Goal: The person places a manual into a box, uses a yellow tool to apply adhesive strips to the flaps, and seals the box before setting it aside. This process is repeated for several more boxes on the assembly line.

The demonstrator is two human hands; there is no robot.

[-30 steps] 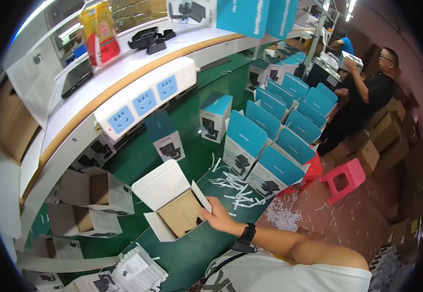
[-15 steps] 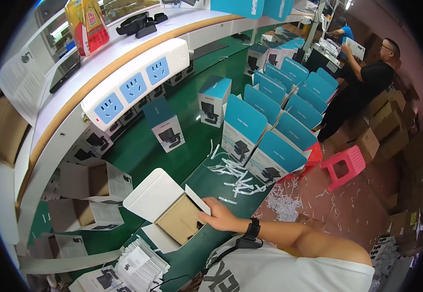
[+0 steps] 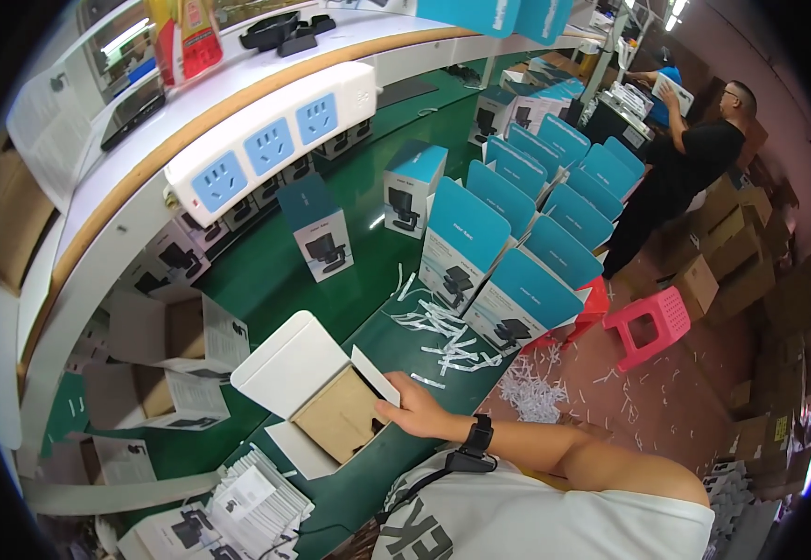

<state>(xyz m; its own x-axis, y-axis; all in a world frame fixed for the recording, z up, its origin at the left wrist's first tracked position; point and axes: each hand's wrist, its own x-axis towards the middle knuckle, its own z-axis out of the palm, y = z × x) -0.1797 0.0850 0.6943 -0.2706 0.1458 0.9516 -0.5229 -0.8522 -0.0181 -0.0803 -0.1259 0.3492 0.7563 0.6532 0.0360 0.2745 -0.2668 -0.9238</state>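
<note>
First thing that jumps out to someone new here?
The right hand holding an open white carton with a brown insert on the green bench. Behind it stand rows of blue-lidded boxes beside scattered white paper strips. A white power strip hangs on the shelf edge.

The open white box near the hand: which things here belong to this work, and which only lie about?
In use:
- right hand, gripping a side flap
- open white box
- brown cardboard insert inside it

Lying about:
- white paper strips
- upright teal boxes
- power strip
- pink stool
- leaflet stack
</note>
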